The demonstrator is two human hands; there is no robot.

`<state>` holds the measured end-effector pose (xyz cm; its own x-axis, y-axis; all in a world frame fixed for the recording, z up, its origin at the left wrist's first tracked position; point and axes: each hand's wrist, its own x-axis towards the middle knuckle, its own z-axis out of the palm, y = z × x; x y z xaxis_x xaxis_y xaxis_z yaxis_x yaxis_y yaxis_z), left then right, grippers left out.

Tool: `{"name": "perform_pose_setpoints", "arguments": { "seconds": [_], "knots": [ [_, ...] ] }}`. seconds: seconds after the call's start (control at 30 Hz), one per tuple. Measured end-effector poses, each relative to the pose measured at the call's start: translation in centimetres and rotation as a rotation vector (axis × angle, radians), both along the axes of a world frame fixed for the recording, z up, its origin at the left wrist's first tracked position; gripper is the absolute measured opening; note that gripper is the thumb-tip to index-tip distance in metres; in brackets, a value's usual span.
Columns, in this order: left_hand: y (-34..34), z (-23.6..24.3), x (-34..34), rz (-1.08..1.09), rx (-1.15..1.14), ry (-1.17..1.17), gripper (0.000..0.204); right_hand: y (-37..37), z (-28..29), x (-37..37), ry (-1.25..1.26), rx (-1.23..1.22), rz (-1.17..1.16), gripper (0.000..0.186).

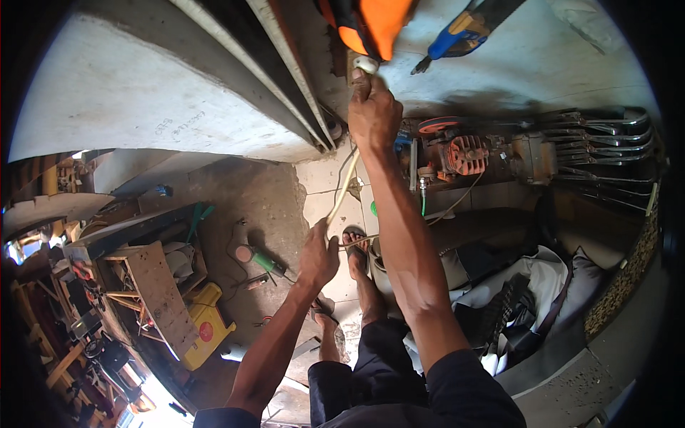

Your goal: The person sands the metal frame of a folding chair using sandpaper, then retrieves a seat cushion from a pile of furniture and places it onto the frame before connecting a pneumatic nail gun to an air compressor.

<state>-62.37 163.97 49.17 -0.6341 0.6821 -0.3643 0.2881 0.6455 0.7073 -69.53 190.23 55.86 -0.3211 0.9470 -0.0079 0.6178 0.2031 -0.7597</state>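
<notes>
My left hand, at mid-height, is closed round a cream-coloured cable. From that hand the cable climbs toward the wall beside my right wrist, and a thinner stretch trails off to the right behind my right forearm. My right hand is raised high, with the thumb and fingers pinched on a small white rounded fitting, which may be a plug. Directly above the fitting hangs an orange and black object, cut off by the upper edge. A blue and yellow handled saw hangs to its right.
A red-finned compressor stands at the right, beside several bent metal tubes. Dark and white material is heaped below it. A green angle grinder lies on the floor at left, near a yellow container and a wooden box.
</notes>
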Motion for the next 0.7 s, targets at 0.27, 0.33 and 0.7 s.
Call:
{"name": "perform_pose_setpoints", "arguments": {
  "seconds": [0.27, 0.33, 0.7],
  "knots": [
    [-15.0, -2.0, 1.6, 0.051, -0.424, -0.178, 0.036, -5.3, -14.3, 11.5, 0.019, -0.027, -0.096, 0.026],
    [-21.0, -3.1, 2.6, 0.156, -0.566, -0.470, 0.037, -4.9, -18.3, 12.7, -0.334, -0.185, -0.092, 0.035],
    [-34.2, 0.4, 13.4, 0.747, -0.533, -0.873, 0.027, -0.6, -26.3, 10.7, -0.779, -0.419, -0.126, 0.060]
  ]
}}
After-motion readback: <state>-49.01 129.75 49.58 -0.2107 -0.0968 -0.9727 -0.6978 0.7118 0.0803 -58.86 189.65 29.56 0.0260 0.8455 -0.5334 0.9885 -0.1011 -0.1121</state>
